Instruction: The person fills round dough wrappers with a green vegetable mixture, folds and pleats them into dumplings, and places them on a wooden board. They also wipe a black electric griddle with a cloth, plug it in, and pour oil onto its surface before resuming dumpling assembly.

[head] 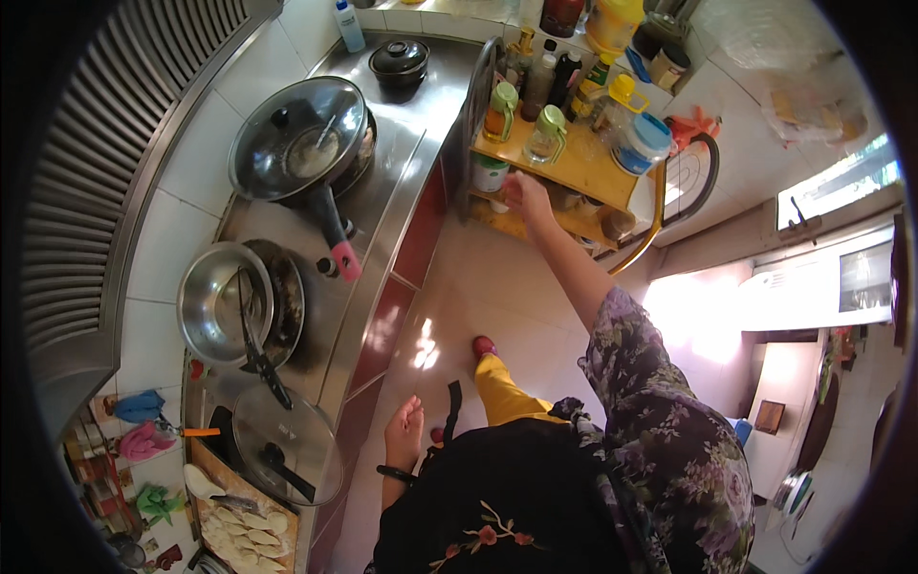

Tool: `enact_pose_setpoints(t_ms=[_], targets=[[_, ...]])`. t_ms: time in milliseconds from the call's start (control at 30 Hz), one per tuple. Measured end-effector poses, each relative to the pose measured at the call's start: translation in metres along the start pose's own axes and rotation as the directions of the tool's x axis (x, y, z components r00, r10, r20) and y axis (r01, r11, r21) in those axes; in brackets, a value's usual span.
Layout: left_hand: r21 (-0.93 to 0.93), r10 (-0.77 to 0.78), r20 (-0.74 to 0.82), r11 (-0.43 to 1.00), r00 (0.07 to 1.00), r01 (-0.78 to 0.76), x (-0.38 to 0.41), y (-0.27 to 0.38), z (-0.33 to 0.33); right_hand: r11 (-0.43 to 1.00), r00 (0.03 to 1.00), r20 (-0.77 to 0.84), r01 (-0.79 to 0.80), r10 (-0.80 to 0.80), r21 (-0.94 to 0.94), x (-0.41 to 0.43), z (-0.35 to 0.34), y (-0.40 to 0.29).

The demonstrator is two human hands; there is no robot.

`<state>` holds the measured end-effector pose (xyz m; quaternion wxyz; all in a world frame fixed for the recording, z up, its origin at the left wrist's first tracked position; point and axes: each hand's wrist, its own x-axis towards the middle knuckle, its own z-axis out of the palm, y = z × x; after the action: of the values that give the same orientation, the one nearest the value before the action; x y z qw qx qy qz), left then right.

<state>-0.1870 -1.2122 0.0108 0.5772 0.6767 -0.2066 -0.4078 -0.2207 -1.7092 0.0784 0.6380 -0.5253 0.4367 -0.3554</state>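
My right hand (527, 197) is stretched forward in front of the wooden shelf rack (588, 168), beside a white and green tin (490, 173) on its lower level. No held object shows in it, though its fingers are partly hidden. On the rack's top stand two glass oil jugs with green lids (500, 115) and several bottles. My left hand (405, 430), a black band on its wrist, hangs low by the counter with fingers bent together and nothing visible in it. On the stove sits a lidded frying pan (305, 143) with a pink-tipped handle.
Left on the steel counter (337, 316) are a metal bowl (208, 308) with a knife across it, a glass lid (287, 438) and a board of floured dumplings (244, 534). A black lidded pot (399, 61) stands at the far end. The range hood (136, 143) juts in at left.
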Motion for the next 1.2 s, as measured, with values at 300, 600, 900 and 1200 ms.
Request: enact_pose_setpoints(t_ms=[300,600,900,1200], targets=[[0.044,-0.077,-0.038,0.996,0.996,0.078,0.050,-0.008,0.014,0.998,0.999,-0.020,0.029,-0.030,-0.051,0.101,0.016,-0.006],[0.023,-0.120,-0.035,0.992,0.992,0.121,0.100,0.019,0.025,0.906,0.935,-0.133,0.273,-0.329,-0.324,0.067,-0.037,-0.024],[0.053,-0.174,-0.100,0.982,0.980,0.180,0.142,0.035,0.080,0.924,0.940,-0.081,0.306,-0.331,-0.230,0.099,-0.131,-0.114],[0.012,-0.059,0.004,0.998,0.998,0.059,0.241,0.116,0.231,0.927,0.903,0.415,0.245,-0.112,-0.282,0.091,-0.075,-0.100]])
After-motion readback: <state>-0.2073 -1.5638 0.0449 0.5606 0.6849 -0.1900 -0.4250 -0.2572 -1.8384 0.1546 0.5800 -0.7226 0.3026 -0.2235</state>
